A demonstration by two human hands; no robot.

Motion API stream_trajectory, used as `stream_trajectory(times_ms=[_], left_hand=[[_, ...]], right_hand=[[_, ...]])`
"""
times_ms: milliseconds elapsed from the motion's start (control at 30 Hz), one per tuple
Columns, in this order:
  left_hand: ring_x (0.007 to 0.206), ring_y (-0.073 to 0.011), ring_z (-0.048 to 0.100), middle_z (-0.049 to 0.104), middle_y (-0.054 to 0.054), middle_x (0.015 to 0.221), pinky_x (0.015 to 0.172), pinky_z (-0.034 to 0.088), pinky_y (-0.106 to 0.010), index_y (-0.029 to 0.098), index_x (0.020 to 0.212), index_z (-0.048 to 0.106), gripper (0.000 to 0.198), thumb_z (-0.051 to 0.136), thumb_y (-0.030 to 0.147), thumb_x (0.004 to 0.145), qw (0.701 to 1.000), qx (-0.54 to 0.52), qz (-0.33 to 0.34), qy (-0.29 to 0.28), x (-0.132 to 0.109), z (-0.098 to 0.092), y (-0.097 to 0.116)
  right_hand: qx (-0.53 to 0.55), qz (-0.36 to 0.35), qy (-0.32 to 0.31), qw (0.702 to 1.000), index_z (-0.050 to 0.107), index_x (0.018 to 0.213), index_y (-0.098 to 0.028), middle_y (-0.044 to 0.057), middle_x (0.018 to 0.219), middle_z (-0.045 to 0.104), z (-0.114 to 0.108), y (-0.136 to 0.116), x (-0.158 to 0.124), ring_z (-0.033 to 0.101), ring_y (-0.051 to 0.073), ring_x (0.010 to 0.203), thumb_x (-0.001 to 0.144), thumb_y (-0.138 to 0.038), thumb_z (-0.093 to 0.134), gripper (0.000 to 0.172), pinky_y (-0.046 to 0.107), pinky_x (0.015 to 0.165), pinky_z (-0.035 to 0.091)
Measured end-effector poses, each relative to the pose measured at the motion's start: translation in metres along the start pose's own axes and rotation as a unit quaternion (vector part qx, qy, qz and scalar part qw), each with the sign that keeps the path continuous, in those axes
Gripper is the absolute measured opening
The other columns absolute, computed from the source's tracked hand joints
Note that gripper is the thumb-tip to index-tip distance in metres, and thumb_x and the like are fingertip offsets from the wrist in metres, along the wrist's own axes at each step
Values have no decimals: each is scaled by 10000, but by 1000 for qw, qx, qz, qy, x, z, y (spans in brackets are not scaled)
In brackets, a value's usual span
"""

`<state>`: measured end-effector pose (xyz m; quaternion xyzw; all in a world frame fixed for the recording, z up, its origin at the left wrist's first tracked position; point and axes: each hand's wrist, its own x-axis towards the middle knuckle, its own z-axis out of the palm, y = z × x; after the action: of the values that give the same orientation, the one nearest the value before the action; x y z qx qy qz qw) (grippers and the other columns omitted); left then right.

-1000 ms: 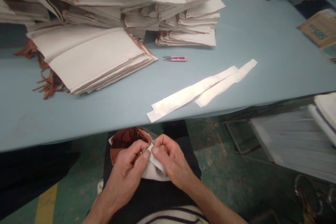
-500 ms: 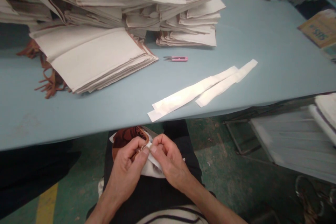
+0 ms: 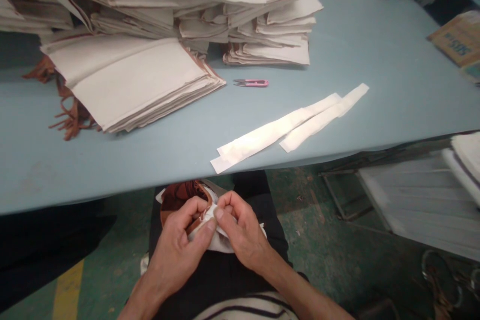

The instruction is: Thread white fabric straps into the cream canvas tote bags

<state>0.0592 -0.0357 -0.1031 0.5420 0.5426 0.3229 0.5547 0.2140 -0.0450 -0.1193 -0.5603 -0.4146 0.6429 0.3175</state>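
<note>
On my lap, below the table edge, lies a white fabric piece with brown trim [image 3: 221,244]. My left hand [image 3: 189,235] pinches its brown edging between thumb and fingers. Close beside it, my right hand [image 3: 240,230] is closed on the white cloth, thumb pressed to the fingers. The two thumbs almost meet over the seam. A rust-brown part of the piece [image 3: 174,199] bunches up beyond my left hand. Whether anything small sits between my fingertips is hidden.
Pink-handled thread snips [image 3: 257,83] and white strips [image 3: 262,135] lie on the blue-green table [image 3: 150,170]. Stacked white fabric pieces [image 3: 138,80] with brown ties are at the left and back. A cardboard box [image 3: 455,42] and a grey panel on a frame [image 3: 416,205] stand right.
My left thumb has shifted slightly right and down, and more of the white cloth and brown edging shows between my hands. Both hands keep their pinch. Things on the table have stayed put.
</note>
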Motion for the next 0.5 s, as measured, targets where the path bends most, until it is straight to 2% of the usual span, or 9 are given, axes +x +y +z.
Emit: stream_trajectory(times_ms=[133, 333, 500], left_hand=[[538, -114, 459, 524, 53, 634, 473, 378, -202, 199, 732, 606, 262, 592, 364, 934, 1000, -4, -7, 17, 0, 2, -3], [553, -121, 451, 513, 54, 649, 491, 379, -218, 202, 744, 600, 283, 557, 367, 970, 1000, -5, -4, 18, -1, 4, -5], [556, -122, 446, 495, 57, 645, 498, 365, -226, 206, 729, 582, 289, 531, 344, 977, 999, 22, 17, 42, -3, 6, -5]], right_hand=[[11, -9, -8, 1000, 492, 906, -217, -63, 670, 474, 1, 6, -2, 402, 113, 565, 953, -505, 538, 296, 243, 540, 315], [39, -17, -10, 999, 483, 918, -220, -69, 673, 443, 5, 10, -2, 369, 109, 557, 967, -521, 534, 309, 241, 519, 284], [47, -28, 0, 999, 488, 920, -217, -74, 674, 422, 7, 13, -1, 351, 106, 561, 969, -495, 549, 289, 239, 520, 282]])
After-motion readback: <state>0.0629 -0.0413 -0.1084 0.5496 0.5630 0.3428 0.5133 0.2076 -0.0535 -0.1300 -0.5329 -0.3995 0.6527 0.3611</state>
